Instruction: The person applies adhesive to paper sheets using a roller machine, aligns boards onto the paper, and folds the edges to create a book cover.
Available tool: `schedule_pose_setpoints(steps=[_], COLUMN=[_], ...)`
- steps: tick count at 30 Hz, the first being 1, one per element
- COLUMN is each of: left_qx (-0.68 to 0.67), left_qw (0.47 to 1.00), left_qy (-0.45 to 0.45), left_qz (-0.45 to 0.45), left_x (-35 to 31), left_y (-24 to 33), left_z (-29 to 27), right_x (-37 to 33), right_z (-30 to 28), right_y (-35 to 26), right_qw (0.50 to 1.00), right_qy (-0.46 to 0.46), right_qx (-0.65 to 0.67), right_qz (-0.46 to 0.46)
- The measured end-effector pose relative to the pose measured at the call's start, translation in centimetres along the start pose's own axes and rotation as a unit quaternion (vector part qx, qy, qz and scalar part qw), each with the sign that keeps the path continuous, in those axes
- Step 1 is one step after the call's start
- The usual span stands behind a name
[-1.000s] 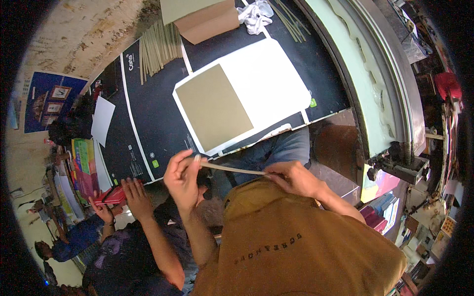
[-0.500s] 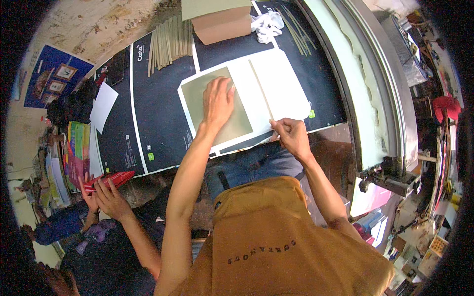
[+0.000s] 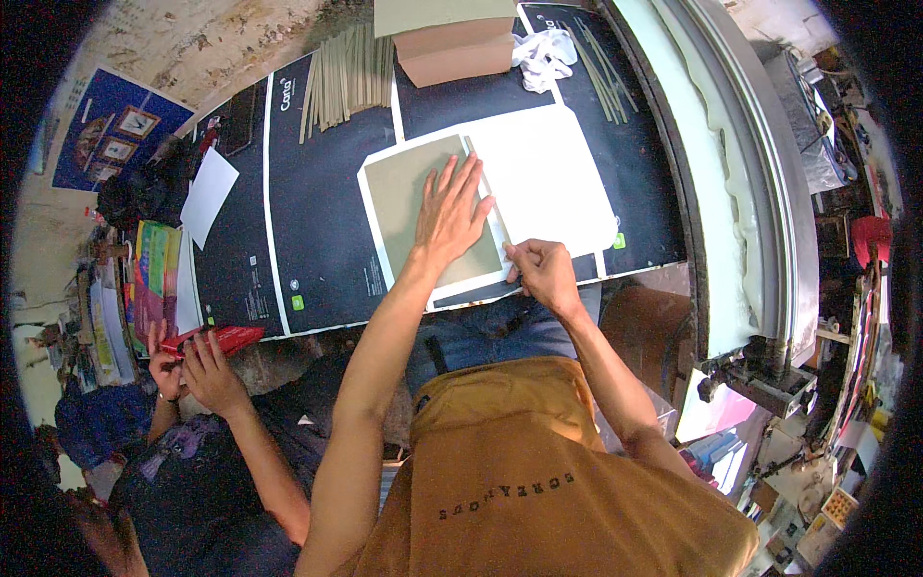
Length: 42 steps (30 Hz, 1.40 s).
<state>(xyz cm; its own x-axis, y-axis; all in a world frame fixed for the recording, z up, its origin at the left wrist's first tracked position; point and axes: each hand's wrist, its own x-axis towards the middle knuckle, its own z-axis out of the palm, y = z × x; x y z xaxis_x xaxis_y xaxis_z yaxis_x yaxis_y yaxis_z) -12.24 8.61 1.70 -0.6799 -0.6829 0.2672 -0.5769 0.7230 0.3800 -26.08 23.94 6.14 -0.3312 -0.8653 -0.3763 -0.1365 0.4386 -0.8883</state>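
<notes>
A white sheet with cut corners lies on the dark table, and a grey-green board rests on its left half. My left hand lies flat on the board with its fingers apart, the fingertips near the board's right edge. Along that edge lies a thin cardboard strip, close beside the board; I cannot tell whether they touch. The fingers of my right hand pinch the strip's near end at the sheet's front edge.
At the back are a bundle of strips, a brown cardboard box, a crumpled white cloth and several loose strips. A metal-edged machine borders the right. On the left, a co-worker's hands hold a red object.
My right hand has moved the strip left, from the middle of the white sheet to beside the board. My left hand has shifted toward the board's right edge, its fingers now spread.
</notes>
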Motion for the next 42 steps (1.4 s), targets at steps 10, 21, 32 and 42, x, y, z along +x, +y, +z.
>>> schedule_pose_setpoints(steps=[10,21,32,42], left_qx=[0.042,0.039,0.054,0.058], left_qw=[0.998,0.998,0.998,0.997], left_qy=[-0.038,-0.028,-0.018,-0.024], left_qz=[-0.027,-0.029,-0.033,-0.039], left_x=[0.1,0.0,0.0,-0.1], left_y=[0.7,0.7,0.5,0.6], left_z=[-0.1,0.0,0.6,0.8], right_x=[-0.7,-2.7,-2.5,-3.3], right_z=[0.6,1.7,1.9,1.7], right_y=[0.1,2.7,2.6,3.3], right_qw=[0.998,0.993,0.990,0.991], right_qy=[-0.012,0.008,0.010,0.018], right_qx=[0.056,0.119,0.137,0.128], right_qz=[0.031,0.022,0.039,0.039])
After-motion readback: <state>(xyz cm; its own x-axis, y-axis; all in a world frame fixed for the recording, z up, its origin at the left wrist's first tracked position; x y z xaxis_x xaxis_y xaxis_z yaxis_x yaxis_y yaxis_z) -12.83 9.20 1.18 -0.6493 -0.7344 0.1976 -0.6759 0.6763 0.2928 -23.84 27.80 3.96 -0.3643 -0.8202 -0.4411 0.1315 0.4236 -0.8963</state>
